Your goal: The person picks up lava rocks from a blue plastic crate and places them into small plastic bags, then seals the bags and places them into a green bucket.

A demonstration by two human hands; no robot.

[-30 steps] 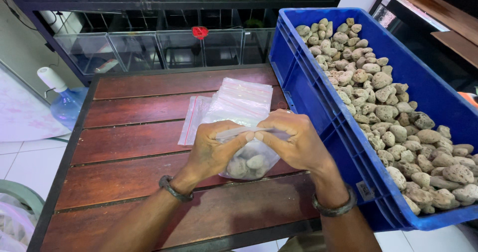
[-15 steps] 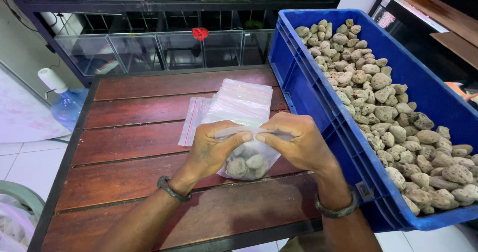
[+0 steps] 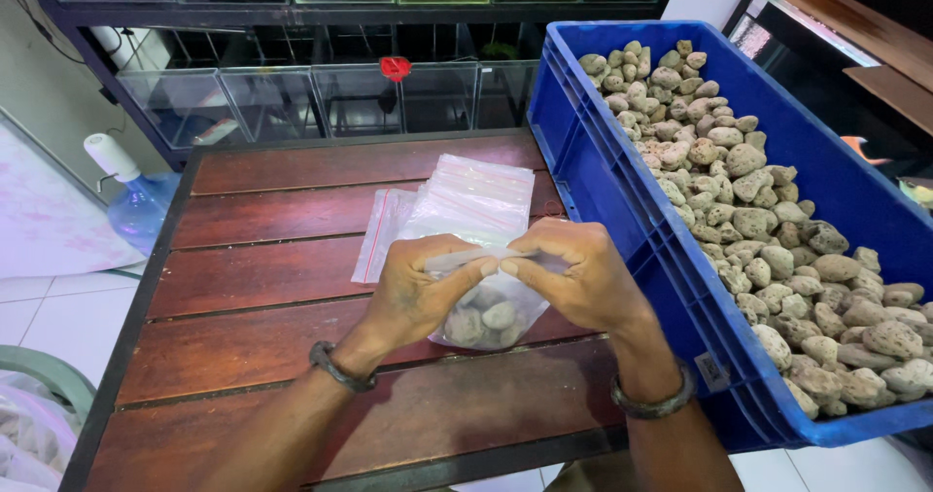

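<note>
**Bag seal under way at the table edge**

Little has shifted since the earlier frame: both hands remain at the mouth of the small clear bag (image 3: 491, 312), thumbs drawn slightly closer together along its top strip.

Left hand (image 3: 418, 293) and right hand (image 3: 573, 278) are together, each pinched on the bag's upper edge, fingertips nearly meeting. The bag holds a handful of grey stones (image 3: 486, 322) and rests on the red slatted table (image 3: 292, 278), just in front of a stack of empty clear bags (image 3: 457, 200). The blue crate (image 3: 622, 229) of the same stones stands touching the table's right side.

Whether the closure is already partly shut cannot be told; the fingers cover it.

Judgement: to do this well, press from one end to the other, keeping the stones low so the strip lies flat
</note>
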